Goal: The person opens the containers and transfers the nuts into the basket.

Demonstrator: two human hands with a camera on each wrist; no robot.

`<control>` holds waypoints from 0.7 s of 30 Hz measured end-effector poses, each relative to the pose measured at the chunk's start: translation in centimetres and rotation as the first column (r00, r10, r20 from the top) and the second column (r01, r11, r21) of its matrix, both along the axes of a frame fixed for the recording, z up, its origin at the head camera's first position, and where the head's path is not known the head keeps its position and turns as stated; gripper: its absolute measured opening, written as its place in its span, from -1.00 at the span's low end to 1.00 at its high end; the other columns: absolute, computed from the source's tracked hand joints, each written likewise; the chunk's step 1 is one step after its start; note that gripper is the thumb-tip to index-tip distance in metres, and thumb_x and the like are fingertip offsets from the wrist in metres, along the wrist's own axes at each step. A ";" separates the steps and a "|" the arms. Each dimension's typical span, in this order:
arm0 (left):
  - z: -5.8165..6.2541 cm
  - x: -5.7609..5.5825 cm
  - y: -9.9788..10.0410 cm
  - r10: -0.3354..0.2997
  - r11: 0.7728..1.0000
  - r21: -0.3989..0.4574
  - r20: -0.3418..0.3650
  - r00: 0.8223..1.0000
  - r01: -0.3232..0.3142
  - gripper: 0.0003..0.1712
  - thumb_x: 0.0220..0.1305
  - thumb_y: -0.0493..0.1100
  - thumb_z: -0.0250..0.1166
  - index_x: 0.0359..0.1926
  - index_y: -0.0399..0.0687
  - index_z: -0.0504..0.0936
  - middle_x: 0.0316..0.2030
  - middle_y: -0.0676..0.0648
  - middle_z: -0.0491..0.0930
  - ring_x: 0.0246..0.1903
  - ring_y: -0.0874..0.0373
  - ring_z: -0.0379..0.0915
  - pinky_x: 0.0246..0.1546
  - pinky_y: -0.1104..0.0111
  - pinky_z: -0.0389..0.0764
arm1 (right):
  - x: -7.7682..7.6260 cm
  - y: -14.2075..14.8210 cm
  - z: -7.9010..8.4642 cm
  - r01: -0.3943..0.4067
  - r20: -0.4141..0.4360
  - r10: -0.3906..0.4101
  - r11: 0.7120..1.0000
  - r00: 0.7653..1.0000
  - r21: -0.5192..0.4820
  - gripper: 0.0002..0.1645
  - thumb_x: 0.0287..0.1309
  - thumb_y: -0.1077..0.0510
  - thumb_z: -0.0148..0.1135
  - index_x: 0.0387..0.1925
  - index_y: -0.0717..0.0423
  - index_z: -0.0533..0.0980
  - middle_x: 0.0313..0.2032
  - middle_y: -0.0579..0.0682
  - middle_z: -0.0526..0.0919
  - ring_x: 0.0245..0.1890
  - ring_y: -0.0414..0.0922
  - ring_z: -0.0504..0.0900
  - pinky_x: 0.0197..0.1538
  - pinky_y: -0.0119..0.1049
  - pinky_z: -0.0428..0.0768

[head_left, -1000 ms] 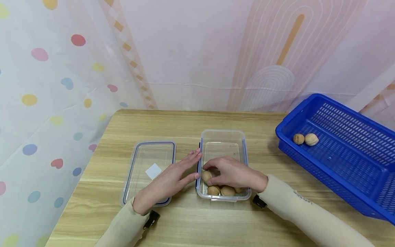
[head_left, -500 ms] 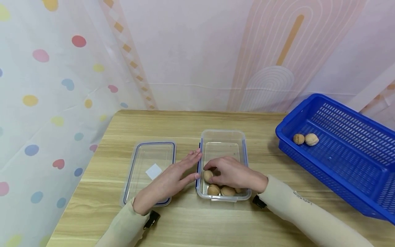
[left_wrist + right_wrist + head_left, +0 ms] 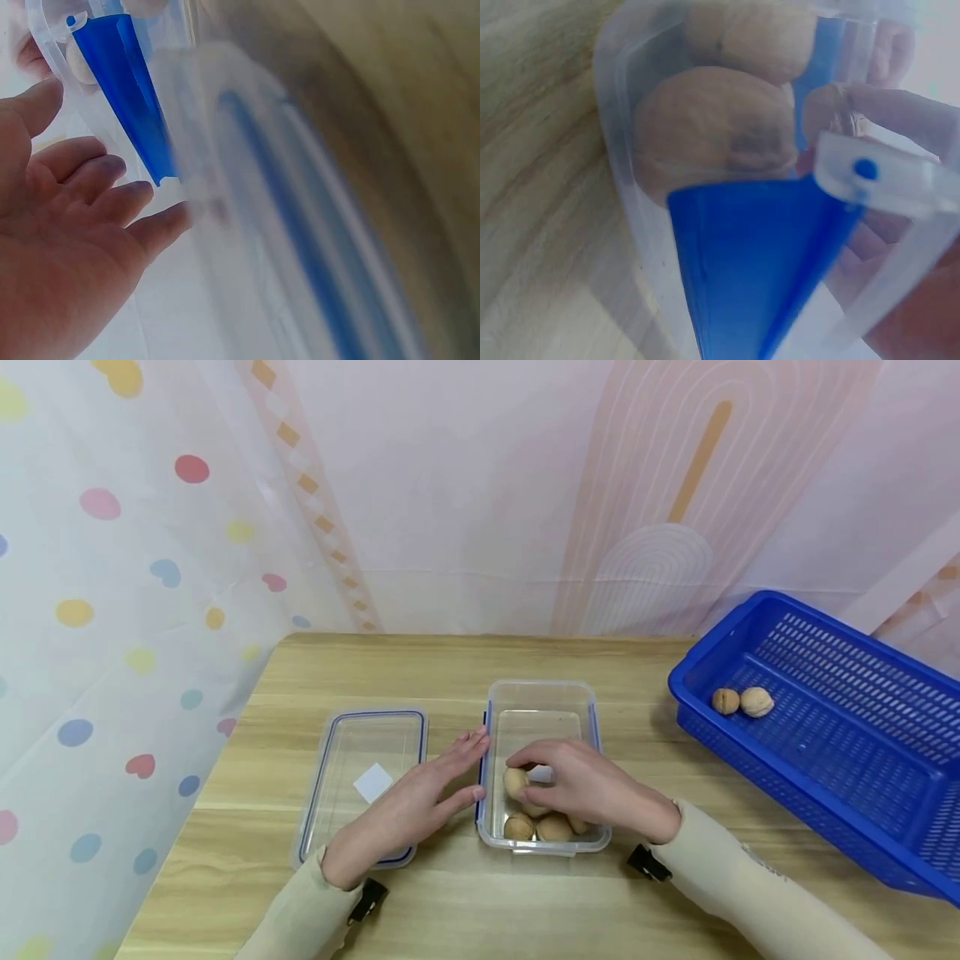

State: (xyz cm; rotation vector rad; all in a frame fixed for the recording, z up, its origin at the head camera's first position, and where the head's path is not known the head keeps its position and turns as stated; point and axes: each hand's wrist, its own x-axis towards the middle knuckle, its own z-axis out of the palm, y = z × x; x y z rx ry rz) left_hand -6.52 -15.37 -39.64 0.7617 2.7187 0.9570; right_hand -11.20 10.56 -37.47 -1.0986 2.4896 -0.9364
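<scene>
My right hand [image 3: 588, 781] reaches into a clear plastic food container [image 3: 543, 684] and pinches a walnut [image 3: 515, 782] between thumb and fingers. Several more walnuts [image 3: 518, 827] lie at the container's near end, partly covered by the hand. In the right wrist view a large walnut [image 3: 712, 131] shows through the wall, behind a blue locking flap [image 3: 757, 262]. My left hand [image 3: 412, 806] lies with fingers extended, their tips at the container's left side. The left wrist view shows its palm [image 3: 75, 247] and loosely bent fingers holding nothing.
Left of the container lies its clear lid [image 3: 360, 735] with a blue seal and a white square label [image 3: 372, 783], partly under my left forearm. A blue slotted basket [image 3: 817, 760] stands at the right with two walnuts [image 3: 756, 702] inside. A patterned curtain [image 3: 465, 510] hangs behind the table.
My right hand has shifted a little to the right with the pinched walnut, away from the container's left wall. The left hand stays in place. The head view has tilted slightly.
</scene>
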 end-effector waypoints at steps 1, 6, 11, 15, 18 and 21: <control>0.0 0.0 0.0 0.000 1.000 -0.001 -0.001 1.000 0.000 -0.24 0.58 0.05 0.16 0.61 -0.12 0.15 0.62 -0.04 -0.02 0.59 -0.06 -0.11 0.51 -0.13 0.10 | 0.1 0.2 0.1 0.005 -0.003 -0.005 1.000 1.000 -0.015 -0.57 0.29 0.14 0.44 0.15 0.17 0.66 0.11 -0.02 0.73 0.18 -0.05 0.65 0.26 -0.04 0.60; -0.1 0.1 0.1 0.000 1.000 -0.005 -0.010 1.000 0.000 -0.24 0.59 0.06 0.14 0.61 -0.13 0.15 0.62 -0.05 -0.02 0.59 -0.06 -0.11 0.51 -0.11 0.10 | 0.6 1.2 0.4 0.022 -0.043 -0.026 0.996 0.999 -0.084 -0.56 0.30 0.10 0.44 0.16 0.16 0.65 0.09 -0.04 0.74 0.14 -0.09 0.68 0.21 -0.04 0.63; -0.2 0.1 0.1 -0.003 1.000 0.001 -0.013 1.000 0.003 -0.25 0.60 0.06 0.13 0.61 -0.14 0.14 0.62 -0.08 -0.01 0.59 -0.07 -0.10 0.51 -0.11 0.10 | 1.0 2.1 0.6 0.055 -0.068 -0.064 0.990 0.996 -0.130 -0.55 0.31 0.03 0.44 0.17 0.09 0.66 0.09 -0.09 0.73 0.12 -0.11 0.68 0.19 -0.04 0.64; -0.2 0.1 0.2 -0.006 1.000 0.000 -0.013 1.000 0.006 -0.25 0.60 0.06 0.13 0.61 -0.14 0.13 0.62 -0.09 -0.02 0.59 -0.07 -0.10 0.52 -0.09 0.09 | 1.3 2.8 1.0 0.077 -0.079 -0.092 0.982 0.993 -0.175 -0.56 0.26 0.07 0.48 0.15 0.08 0.67 0.09 -0.08 0.74 0.11 -0.10 0.69 0.17 -0.07 0.66; -0.2 0.1 0.2 -0.005 1.000 -0.006 -0.017 1.000 0.005 -0.25 0.60 0.05 0.13 0.61 -0.15 0.13 0.62 -0.09 -0.02 0.58 -0.07 -0.10 0.52 -0.07 0.09 | 1.5 3.3 1.4 0.099 -0.093 -0.119 0.976 0.989 -0.196 -0.55 0.22 0.10 0.51 0.14 0.07 0.68 0.08 -0.08 0.75 0.11 -0.08 0.69 0.16 -0.06 0.67; -0.2 0.2 0.2 0.001 1.000 -0.013 -0.025 1.000 -0.001 -0.25 0.60 0.04 0.13 0.61 -0.15 0.13 0.61 -0.09 -0.02 0.58 -0.07 -0.09 0.52 -0.06 0.09 | 1.6 3.7 1.8 0.125 -0.104 -0.148 0.972 0.983 -0.201 -0.55 0.22 0.10 0.51 0.14 0.05 0.69 0.09 -0.07 0.75 0.14 -0.04 0.69 0.18 0.00 0.66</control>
